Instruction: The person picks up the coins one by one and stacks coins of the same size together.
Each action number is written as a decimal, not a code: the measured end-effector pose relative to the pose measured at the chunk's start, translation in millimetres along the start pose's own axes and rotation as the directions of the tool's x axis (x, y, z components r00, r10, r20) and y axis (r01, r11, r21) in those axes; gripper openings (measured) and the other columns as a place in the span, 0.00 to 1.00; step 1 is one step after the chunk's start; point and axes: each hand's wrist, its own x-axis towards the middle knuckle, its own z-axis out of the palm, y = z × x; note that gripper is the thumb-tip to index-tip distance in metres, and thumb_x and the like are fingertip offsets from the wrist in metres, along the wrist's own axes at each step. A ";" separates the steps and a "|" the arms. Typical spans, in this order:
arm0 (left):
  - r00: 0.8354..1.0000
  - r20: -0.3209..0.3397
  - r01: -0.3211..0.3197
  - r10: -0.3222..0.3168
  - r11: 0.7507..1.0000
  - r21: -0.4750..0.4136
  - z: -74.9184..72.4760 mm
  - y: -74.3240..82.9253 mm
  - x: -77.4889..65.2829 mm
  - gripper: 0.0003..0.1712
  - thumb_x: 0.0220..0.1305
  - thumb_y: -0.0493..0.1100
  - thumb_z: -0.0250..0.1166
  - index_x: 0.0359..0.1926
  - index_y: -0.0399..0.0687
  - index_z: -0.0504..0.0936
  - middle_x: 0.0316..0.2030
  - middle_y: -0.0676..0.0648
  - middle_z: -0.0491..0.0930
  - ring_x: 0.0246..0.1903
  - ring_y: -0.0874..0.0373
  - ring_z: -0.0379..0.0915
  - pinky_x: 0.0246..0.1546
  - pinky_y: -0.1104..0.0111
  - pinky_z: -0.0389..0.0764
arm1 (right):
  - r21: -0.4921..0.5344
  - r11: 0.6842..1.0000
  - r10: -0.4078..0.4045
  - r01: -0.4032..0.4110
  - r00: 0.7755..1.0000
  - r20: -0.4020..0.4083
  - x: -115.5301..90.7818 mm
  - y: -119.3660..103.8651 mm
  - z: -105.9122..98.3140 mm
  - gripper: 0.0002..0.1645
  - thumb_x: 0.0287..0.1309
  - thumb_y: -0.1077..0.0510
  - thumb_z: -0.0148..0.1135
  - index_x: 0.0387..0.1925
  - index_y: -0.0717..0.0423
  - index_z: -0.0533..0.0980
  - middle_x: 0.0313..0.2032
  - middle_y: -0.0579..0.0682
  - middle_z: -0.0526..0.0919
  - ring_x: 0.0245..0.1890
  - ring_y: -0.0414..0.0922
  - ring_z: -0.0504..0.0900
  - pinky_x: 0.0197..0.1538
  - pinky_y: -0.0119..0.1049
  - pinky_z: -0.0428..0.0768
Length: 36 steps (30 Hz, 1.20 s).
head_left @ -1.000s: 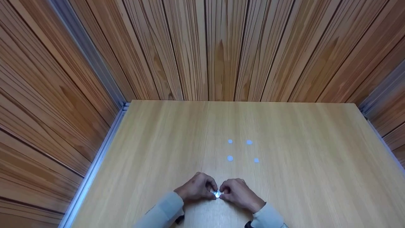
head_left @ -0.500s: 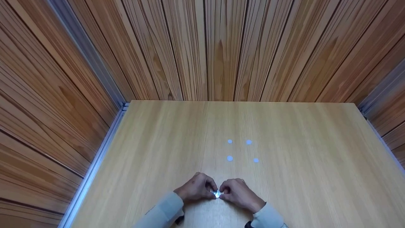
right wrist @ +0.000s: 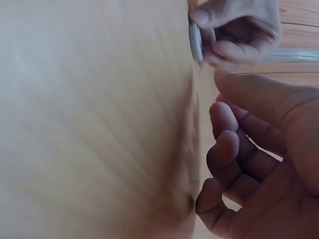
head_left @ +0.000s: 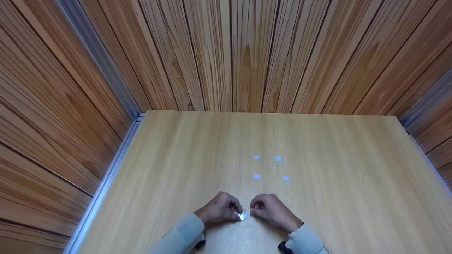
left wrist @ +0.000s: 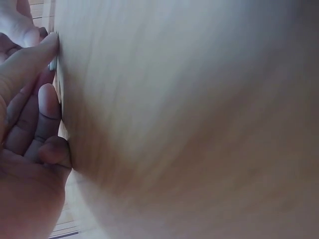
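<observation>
A small, silvery, coin-like disc (head_left: 242, 216) lies at the front middle of the table (head_left: 169, 158), catching the light. Thumb and fingers of my left hand (head_left: 219, 208) pinch its left side. Seen from the right wrist, the disc (right wrist: 196, 42) stands edge-on close against the tabletop, partly covered by the left fingers. My right hand (head_left: 271, 210) is a short way to the right of it, fingers loosely bent and nothing between them. In the left wrist view only a thin pale edge of the disc (left wrist: 53, 63) shows behind the left fingers.
Several small pale-blue discs, among them a nearer left one (head_left: 256, 176) and a nearer right one (head_left: 286, 179), lie on the table beyond the hands. Wood-panelled walls (head_left: 247, 56) enclose the back and sides. A metal rail (head_left: 102, 190) runs along the left edge.
My right hand has let go of the disc and drawn back a little to the right. The left hand and the disc have stayed in place.
</observation>
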 end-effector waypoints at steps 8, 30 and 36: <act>0.999 0.016 0.030 -0.029 0.999 -0.030 -1.4 -1.2 -0.9 0.09 0.52 0.35 0.77 0.34 0.50 0.89 0.25 0.60 0.80 0.25 0.69 0.72 0.27 0.77 0.71 | 0.026 0.999 0.031 -0.029 0.997 -0.069 4.0 2.4 -13.2 0.08 0.60 0.62 0.69 0.41 0.62 0.83 0.30 0.42 0.80 0.28 0.39 0.77 0.32 0.31 0.75; 0.999 -0.003 0.036 -0.037 0.999 -0.025 -1.0 1.5 -1.3 0.09 0.51 0.35 0.78 0.34 0.49 0.90 0.24 0.60 0.81 0.25 0.69 0.72 0.27 0.77 0.72 | -0.007 1.000 -0.020 0.019 0.972 -0.234 26.2 15.8 -32.8 0.11 0.58 0.67 0.70 0.43 0.66 0.81 0.33 0.46 0.81 0.34 0.43 0.79 0.39 0.32 0.79; 0.999 0.006 0.040 -0.040 0.999 -0.034 -1.3 3.0 -0.4 0.08 0.52 0.35 0.77 0.35 0.49 0.90 0.24 0.60 0.80 0.25 0.69 0.72 0.28 0.77 0.72 | 0.024 0.999 0.027 -0.022 0.972 -0.232 32.9 17.7 -36.8 0.11 0.60 0.66 0.68 0.44 0.65 0.81 0.33 0.46 0.81 0.34 0.42 0.78 0.38 0.32 0.78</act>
